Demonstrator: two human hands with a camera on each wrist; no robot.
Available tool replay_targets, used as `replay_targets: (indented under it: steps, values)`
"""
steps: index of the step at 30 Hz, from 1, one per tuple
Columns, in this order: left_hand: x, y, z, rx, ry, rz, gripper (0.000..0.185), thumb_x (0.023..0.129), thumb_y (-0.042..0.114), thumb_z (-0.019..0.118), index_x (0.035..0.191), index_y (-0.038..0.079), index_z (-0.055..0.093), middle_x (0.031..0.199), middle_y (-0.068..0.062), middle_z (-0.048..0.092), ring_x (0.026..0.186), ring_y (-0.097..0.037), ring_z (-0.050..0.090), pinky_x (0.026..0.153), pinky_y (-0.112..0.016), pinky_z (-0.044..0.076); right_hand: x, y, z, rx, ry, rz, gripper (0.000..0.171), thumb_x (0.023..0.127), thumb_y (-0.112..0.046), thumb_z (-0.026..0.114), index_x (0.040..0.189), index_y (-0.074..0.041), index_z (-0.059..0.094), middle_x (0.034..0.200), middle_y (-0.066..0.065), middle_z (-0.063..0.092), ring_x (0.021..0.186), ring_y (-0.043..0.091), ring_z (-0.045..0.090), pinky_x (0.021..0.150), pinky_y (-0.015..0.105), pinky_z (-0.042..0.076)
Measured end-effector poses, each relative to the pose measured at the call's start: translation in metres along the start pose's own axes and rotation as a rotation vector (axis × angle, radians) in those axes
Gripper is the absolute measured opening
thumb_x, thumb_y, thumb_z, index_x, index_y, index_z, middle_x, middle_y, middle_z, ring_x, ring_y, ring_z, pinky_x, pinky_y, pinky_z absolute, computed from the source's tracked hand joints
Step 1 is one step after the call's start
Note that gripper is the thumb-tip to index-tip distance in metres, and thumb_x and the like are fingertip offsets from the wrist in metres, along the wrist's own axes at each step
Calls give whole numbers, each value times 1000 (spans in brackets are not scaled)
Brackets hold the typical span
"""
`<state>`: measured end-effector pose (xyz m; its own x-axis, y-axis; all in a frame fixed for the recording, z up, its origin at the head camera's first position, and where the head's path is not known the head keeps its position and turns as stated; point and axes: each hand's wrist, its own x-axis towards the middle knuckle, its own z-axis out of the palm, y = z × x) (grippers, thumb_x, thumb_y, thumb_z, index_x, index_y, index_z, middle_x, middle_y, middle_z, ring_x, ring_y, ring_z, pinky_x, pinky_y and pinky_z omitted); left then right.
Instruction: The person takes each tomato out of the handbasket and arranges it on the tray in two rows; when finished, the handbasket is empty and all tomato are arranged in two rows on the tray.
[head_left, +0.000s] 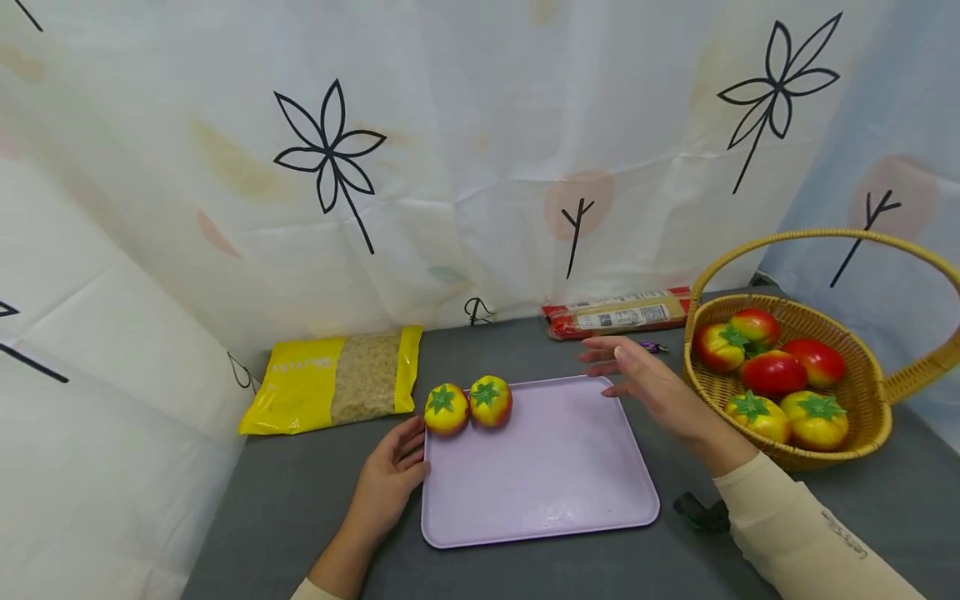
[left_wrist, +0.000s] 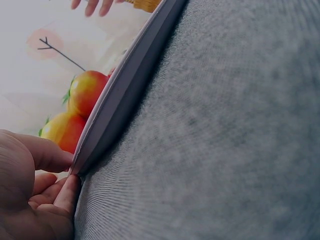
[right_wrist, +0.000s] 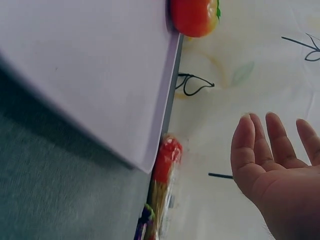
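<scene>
A pale lilac tray (head_left: 540, 475) lies on the grey table. My left hand (head_left: 390, 479) holds its left edge; in the left wrist view, thumb and fingers (left_wrist: 65, 192) meet at the rim. Two yellow-and-red tomato-like fruits (head_left: 446, 409) with green leafy tops sit side by side in the tray's far left corner. My right hand (head_left: 637, 375) hovers near the tray's far right corner, fingers loosely spread, holding nothing. To its right stands a wicker basket (head_left: 873, 400) with a tall handle, containing several similar red and yellow fruits (head_left: 774, 372).
Left of the tray lies a yellow bag (head_left: 300, 387) with a clear window onto pale contents. A red-ended packet of long thin sticks (head_left: 618, 314) lies along the back by the patterned curtain. A small purple item (head_left: 654, 347) and a black object (head_left: 701, 512) flank the right forearm.
</scene>
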<state>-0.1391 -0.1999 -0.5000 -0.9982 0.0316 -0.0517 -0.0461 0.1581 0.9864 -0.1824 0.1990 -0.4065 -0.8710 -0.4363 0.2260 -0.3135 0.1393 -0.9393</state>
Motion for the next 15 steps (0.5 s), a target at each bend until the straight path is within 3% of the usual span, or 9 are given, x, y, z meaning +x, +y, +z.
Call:
replay_targets:
  steps: [4, 11, 15]
  values:
    - [0, 0, -1, -2, 3, 6, 69, 96, -14, 69, 160, -3, 46, 158, -22, 52, 139, -37, 57, 111, -38, 50, -12, -2, -10, 7, 44, -29, 47, 120, -26, 32, 157, -1, 47, 150, 29, 51, 133, 41, 54, 101, 41, 56]
    - [1, -1, 0, -5, 8, 10, 68, 96, -15, 68, 160, -4, 47, 158, -23, 52, 139, -37, 57, 110, -36, 51, -35, -2, -42, 39, 80, -64, 46, 120, -26, 27, 158, -15, 51, 149, 9, 57, 133, 25, 58, 100, 31, 55]
    - [1, -1, 0, -5, 11, 10, 67, 96, -15, 68, 159, -4, 47, 157, -24, 53, 139, -38, 57, 110, -36, 51, -49, 1, -60, 44, 113, -56, 46, 120, -25, 27, 159, -16, 51, 149, 10, 56, 133, 22, 58, 100, 27, 55]
